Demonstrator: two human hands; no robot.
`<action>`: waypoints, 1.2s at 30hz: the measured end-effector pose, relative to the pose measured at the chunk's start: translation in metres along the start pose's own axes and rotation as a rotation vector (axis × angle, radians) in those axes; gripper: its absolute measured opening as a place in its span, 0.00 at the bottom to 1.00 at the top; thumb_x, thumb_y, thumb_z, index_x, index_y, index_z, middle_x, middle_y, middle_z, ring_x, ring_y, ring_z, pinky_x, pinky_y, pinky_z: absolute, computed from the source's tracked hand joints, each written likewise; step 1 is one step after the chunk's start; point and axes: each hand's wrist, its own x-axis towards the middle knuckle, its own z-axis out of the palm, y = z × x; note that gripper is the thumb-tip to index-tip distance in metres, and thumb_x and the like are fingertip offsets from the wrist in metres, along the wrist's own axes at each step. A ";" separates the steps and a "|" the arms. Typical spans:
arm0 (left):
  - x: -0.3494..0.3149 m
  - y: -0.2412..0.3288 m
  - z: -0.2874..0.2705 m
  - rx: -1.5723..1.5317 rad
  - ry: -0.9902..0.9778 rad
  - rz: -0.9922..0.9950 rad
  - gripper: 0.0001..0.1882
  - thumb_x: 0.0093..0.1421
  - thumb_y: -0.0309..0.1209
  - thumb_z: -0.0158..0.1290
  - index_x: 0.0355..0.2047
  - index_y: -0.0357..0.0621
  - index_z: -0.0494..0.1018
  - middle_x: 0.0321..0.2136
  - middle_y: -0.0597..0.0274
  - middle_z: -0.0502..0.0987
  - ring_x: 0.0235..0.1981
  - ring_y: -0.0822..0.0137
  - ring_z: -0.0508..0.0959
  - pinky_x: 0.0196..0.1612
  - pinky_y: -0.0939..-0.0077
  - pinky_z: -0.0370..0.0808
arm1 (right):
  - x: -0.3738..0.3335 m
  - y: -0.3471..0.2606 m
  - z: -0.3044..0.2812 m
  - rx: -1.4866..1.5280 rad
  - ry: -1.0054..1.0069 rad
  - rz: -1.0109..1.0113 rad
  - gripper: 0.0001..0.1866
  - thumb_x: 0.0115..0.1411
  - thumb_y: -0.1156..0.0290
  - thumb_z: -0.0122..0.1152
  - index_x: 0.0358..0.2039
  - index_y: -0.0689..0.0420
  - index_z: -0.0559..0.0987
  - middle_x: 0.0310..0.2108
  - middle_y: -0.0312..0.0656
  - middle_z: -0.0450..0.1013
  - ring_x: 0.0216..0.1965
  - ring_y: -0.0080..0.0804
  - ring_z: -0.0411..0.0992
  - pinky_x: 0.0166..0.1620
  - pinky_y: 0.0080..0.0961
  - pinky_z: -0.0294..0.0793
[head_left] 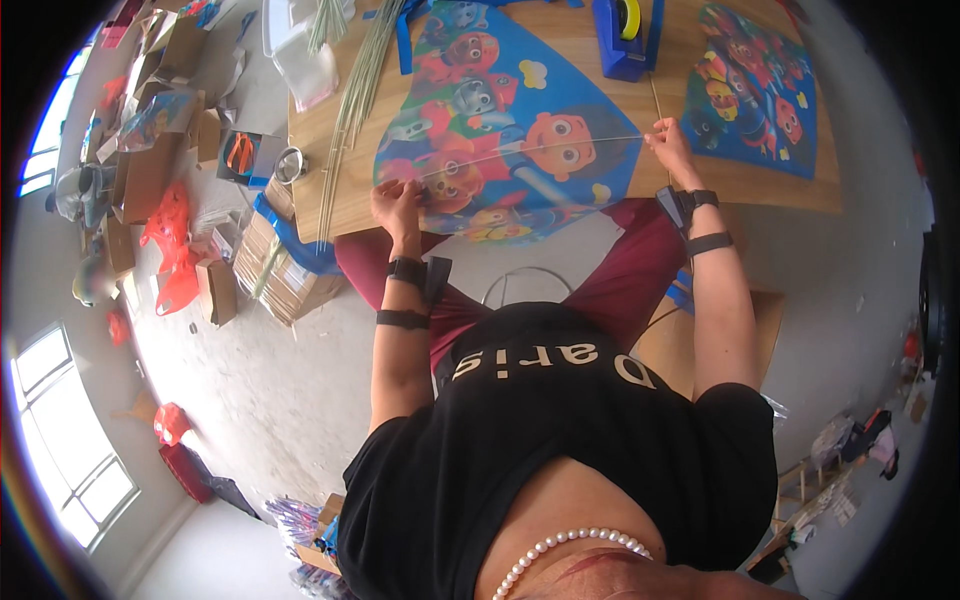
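A blue sheet (560,95) printed with cartoon figures, shaped like a kite sail, lies on the wooden table, its near part hanging over the edge above my lap. Across it runs a thin pale strand (530,152), nearly straight between my hands; whether it is a fine rod or a string I cannot tell. My left hand (397,203) is closed at its left end, by the sheet's near left edge. At the right end, my right hand (672,148) pinches it with thumb and fingers, just beyond the sheet's right edge.
A second printed sheet (755,100) lies at the right of the table. A blue tape dispenser (622,45) stands at the back. Long thin pale sticks (358,85) lie along the left side, near a roll of tape (291,165). Cardboard boxes (150,185) and red bags (172,240) crowd the floor leftward.
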 end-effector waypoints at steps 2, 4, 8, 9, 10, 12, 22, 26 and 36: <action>0.000 0.001 0.002 0.032 0.009 -0.002 0.21 0.57 0.21 0.63 0.48 0.29 0.68 0.38 0.46 0.82 0.33 0.63 0.84 0.33 0.75 0.82 | 0.003 0.002 0.001 -0.020 0.001 0.033 0.19 0.61 0.67 0.69 0.48 0.55 0.71 0.30 0.36 0.76 0.31 0.25 0.77 0.36 0.27 0.75; 0.000 0.000 0.004 0.062 0.015 -0.004 0.21 0.57 0.21 0.63 0.48 0.29 0.68 0.38 0.46 0.82 0.33 0.63 0.84 0.32 0.75 0.82 | 0.004 0.006 0.000 -0.030 0.014 0.029 0.19 0.60 0.67 0.69 0.47 0.55 0.71 0.30 0.36 0.77 0.31 0.25 0.77 0.36 0.27 0.75; 0.005 -0.007 0.000 0.046 0.006 0.005 0.23 0.56 0.22 0.64 0.48 0.29 0.67 0.37 0.46 0.82 0.31 0.63 0.84 0.30 0.73 0.82 | 0.000 -0.003 0.000 -0.012 0.021 0.061 0.19 0.58 0.65 0.70 0.45 0.55 0.72 0.34 0.42 0.77 0.38 0.40 0.78 0.43 0.36 0.76; 0.005 -0.010 -0.002 0.020 0.008 0.015 0.23 0.56 0.22 0.64 0.48 0.29 0.67 0.37 0.46 0.82 0.31 0.63 0.84 0.30 0.73 0.82 | -0.002 -0.006 0.001 -0.018 0.025 0.065 0.19 0.58 0.65 0.70 0.45 0.55 0.72 0.34 0.42 0.77 0.38 0.40 0.78 0.43 0.36 0.76; 0.004 -0.009 0.001 0.010 0.001 -0.003 0.24 0.55 0.22 0.65 0.49 0.29 0.67 0.37 0.45 0.82 0.32 0.62 0.84 0.30 0.73 0.81 | -0.004 -0.005 0.000 -0.030 0.039 0.056 0.19 0.58 0.65 0.70 0.44 0.55 0.73 0.34 0.42 0.78 0.39 0.41 0.78 0.44 0.36 0.76; 0.004 -0.007 0.001 0.005 0.008 0.002 0.25 0.54 0.22 0.65 0.49 0.29 0.66 0.37 0.44 0.81 0.32 0.62 0.84 0.30 0.73 0.82 | -0.006 -0.007 0.000 -0.047 0.062 0.051 0.19 0.57 0.65 0.71 0.44 0.55 0.73 0.35 0.42 0.78 0.39 0.41 0.78 0.44 0.37 0.76; 0.000 0.000 0.003 0.009 -0.006 0.001 0.24 0.55 0.22 0.65 0.48 0.27 0.66 0.36 0.45 0.81 0.32 0.62 0.84 0.29 0.74 0.81 | -0.009 -0.016 -0.001 -0.073 0.077 0.077 0.18 0.57 0.63 0.70 0.42 0.54 0.74 0.37 0.43 0.79 0.43 0.44 0.78 0.47 0.38 0.76; 0.002 -0.005 0.000 0.019 0.031 0.026 0.24 0.55 0.22 0.65 0.48 0.29 0.66 0.36 0.47 0.81 0.31 0.64 0.84 0.29 0.75 0.81 | -0.008 -0.017 0.003 -0.063 0.086 0.066 0.17 0.57 0.63 0.70 0.42 0.54 0.74 0.36 0.42 0.79 0.42 0.43 0.79 0.46 0.38 0.76; 0.001 -0.004 0.006 0.049 0.045 0.008 0.24 0.54 0.23 0.66 0.48 0.31 0.68 0.37 0.47 0.82 0.32 0.64 0.84 0.30 0.75 0.82 | -0.005 -0.010 0.005 -0.090 0.123 0.025 0.17 0.57 0.64 0.70 0.41 0.56 0.74 0.35 0.42 0.79 0.40 0.42 0.79 0.45 0.37 0.77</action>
